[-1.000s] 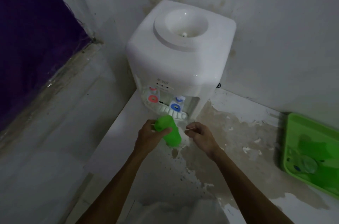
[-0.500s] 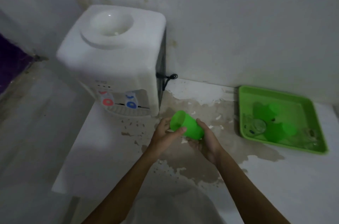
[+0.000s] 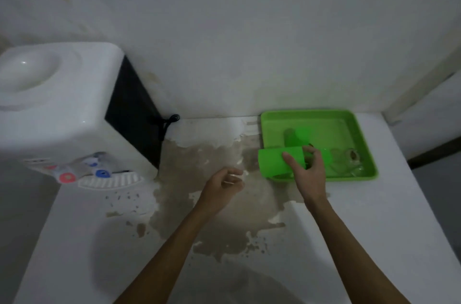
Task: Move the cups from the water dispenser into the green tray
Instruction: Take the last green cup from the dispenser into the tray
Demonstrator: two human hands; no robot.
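Observation:
My right hand (image 3: 308,174) grips a green plastic cup (image 3: 273,162) tipped on its side, its open end pointing left, over the near left corner of the green tray (image 3: 354,126). Inside the tray lies another green cup (image 3: 300,135) and, at its right, clear glassware (image 3: 346,159). My left hand (image 3: 224,185) hovers empty above the counter with fingers loosely curled, left of the tray. The white water dispenser (image 3: 59,109) stands at the far left, its red tap (image 3: 66,177) and blue tap (image 3: 102,173) over a white drip grille (image 3: 109,181).
The white counter (image 3: 374,229) has a large patch of peeled brown surface in the middle. A black cable (image 3: 169,120) hangs behind the dispenser against the stained wall. The counter's right edge drops off beyond the tray.
The green cup passed from both hands to my right hand alone and travelled right to the tray. My left hand let go. The view swung right, away from the dispenser.

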